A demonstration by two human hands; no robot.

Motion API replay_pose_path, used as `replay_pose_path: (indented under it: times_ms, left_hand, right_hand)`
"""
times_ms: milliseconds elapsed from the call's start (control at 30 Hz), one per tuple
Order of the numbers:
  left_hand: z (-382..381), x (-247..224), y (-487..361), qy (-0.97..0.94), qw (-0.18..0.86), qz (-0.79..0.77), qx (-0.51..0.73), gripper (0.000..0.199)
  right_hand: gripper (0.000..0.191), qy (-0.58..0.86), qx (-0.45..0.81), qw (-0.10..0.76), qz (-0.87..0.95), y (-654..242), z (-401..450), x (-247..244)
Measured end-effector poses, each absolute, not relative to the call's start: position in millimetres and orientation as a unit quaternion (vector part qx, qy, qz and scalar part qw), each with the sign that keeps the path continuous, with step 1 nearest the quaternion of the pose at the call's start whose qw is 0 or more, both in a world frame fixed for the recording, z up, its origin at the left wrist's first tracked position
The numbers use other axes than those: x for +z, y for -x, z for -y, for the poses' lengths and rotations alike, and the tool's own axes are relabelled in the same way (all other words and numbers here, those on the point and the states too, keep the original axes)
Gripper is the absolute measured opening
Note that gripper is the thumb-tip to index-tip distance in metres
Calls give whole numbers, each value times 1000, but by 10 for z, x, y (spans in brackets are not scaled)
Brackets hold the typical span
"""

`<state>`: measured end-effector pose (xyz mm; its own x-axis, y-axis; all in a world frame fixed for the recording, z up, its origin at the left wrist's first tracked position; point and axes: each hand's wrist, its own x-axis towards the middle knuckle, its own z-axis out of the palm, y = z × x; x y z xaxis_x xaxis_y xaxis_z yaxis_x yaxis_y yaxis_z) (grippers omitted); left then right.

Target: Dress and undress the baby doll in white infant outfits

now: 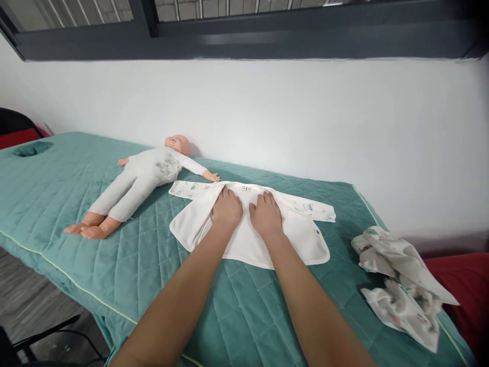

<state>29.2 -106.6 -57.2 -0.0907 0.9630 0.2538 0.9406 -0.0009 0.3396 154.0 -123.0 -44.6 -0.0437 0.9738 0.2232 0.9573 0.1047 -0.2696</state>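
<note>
A white baby shirt [244, 247] lies spread on the green quilted cover, its front opened out and its printed sleeves stretched to both sides. My left hand [228, 206] rests on it just below the collar, fingers curled at the edge of the left front flap. Mirroring it, my right hand [266, 211] has its fingers bent at the right flap's edge. Both hands' fingertips are partly hidden in the cloth. Beyond the left sleeve a baby doll [148, 171] with a white cloth body lies on its back, one hand close to the shirt's collar.
Crumpled printed baby clothing [405, 285] lies at the bed's right end, beside something red [458, 280]. The green bed [114, 265] stands against a white wall [305, 117] below a dark window frame [267, 38]. A face hole [32, 149] shows at its far left.
</note>
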Motion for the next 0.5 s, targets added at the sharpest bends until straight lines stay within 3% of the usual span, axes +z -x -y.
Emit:
replay_pose_path:
  times_ms: [267, 500]
  left_hand:
    - [1150, -635, -367, -717, 37, -670, 192, 60]
    - [1401, -321, -163, -765, 113, -595, 218, 53]
  right_hand:
    - [55, 616, 28, 107, 780, -1512, 1206, -487]
    - [51, 599, 23, 129, 790, -1399, 1255, -303]
